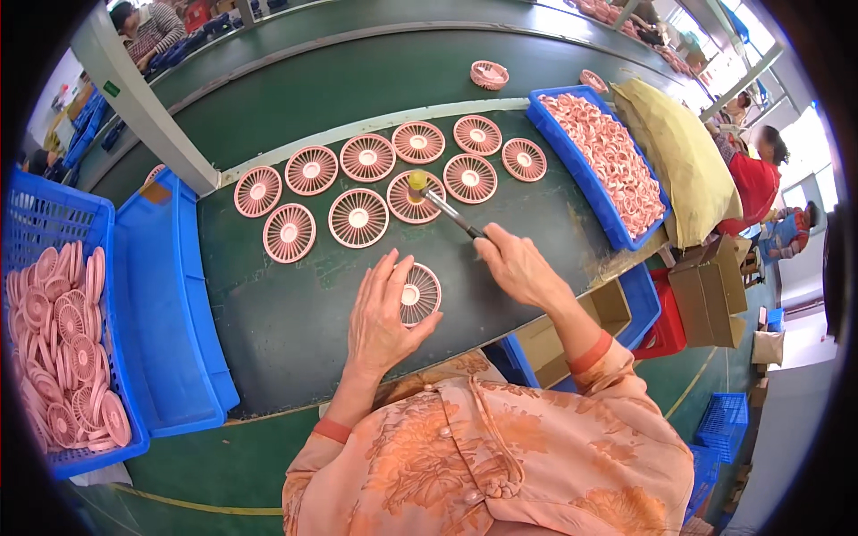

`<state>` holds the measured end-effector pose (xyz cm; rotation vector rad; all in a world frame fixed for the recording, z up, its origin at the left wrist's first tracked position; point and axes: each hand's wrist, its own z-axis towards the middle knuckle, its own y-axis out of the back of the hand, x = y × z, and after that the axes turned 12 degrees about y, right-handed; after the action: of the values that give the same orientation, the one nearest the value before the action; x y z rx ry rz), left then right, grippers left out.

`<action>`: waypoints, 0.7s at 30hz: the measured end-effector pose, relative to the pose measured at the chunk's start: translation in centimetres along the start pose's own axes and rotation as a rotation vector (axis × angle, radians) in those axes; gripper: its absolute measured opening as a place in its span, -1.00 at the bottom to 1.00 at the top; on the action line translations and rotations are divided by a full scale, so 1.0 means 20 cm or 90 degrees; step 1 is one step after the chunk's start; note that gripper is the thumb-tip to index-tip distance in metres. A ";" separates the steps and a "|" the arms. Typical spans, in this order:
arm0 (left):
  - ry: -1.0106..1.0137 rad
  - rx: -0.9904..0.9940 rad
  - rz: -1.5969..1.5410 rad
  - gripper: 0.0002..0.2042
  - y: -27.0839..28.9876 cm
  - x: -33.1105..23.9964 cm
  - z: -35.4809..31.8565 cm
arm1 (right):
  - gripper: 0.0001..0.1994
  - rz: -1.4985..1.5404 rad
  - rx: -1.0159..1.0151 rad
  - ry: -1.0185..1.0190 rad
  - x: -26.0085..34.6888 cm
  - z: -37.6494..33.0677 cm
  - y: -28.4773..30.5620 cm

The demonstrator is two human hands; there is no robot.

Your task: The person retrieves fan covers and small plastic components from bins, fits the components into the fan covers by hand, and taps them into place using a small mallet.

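My right hand (527, 272) is closed around the dark handle of a mallet (456, 217) with a metal shaft and a yellowish head. The mallet's head appears over one pink slotted disc (404, 207); whether they touch I cannot tell. Lower down, my left hand (380, 317) curves round the left and bottom edge of another pink slotted disc (423, 290), fingers at its top and thumb at its lower right. Part of that disc is hidden under the hand. Farther off, several more pink discs (312, 170) lie flat in two rows on the dark green tabletop (268, 322).
A blue tray (657, 223) of small pink ring-like parts sits at the right, beside a yellow sack (688, 170). At the left stand a blue bin (165, 313) and a blue crate (89, 210) full of pink discs. A metal post (147, 107) rises behind them. People work beyond.
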<state>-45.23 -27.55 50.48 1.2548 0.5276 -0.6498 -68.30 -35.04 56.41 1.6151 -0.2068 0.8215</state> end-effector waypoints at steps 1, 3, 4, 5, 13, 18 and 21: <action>0.002 -0.001 -0.011 -0.18 -0.01 0.00 0.00 | -0.75 0.000 0.013 -0.002 0.01 0.01 0.01; 0.010 -0.006 -0.020 -0.19 -0.02 0.01 0.01 | -0.75 0.042 -0.012 -0.004 0.09 -0.01 0.03; 0.003 -0.007 -0.020 -0.19 0.00 0.00 0.01 | -0.75 0.085 -0.040 -0.012 0.12 -0.02 0.04; -0.004 -0.009 -0.019 -0.19 0.01 0.00 0.00 | -0.75 0.085 -0.035 -0.010 0.10 -0.02 0.02; 0.019 0.011 -0.030 -0.18 0.01 0.01 -0.01 | -0.74 0.097 0.006 0.031 0.15 0.10 0.03; 0.010 0.004 -0.022 -0.18 0.00 0.01 -0.01 | -0.75 0.066 -0.131 0.151 0.20 0.36 -0.08; 0.017 0.013 -0.034 -0.19 0.00 0.00 -0.01 | -0.77 -0.064 -0.062 0.128 -0.01 0.51 -0.18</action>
<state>-45.19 -27.45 50.40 1.2738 0.5787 -0.6851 -62.44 -43.57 53.39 1.4298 -0.0225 0.8771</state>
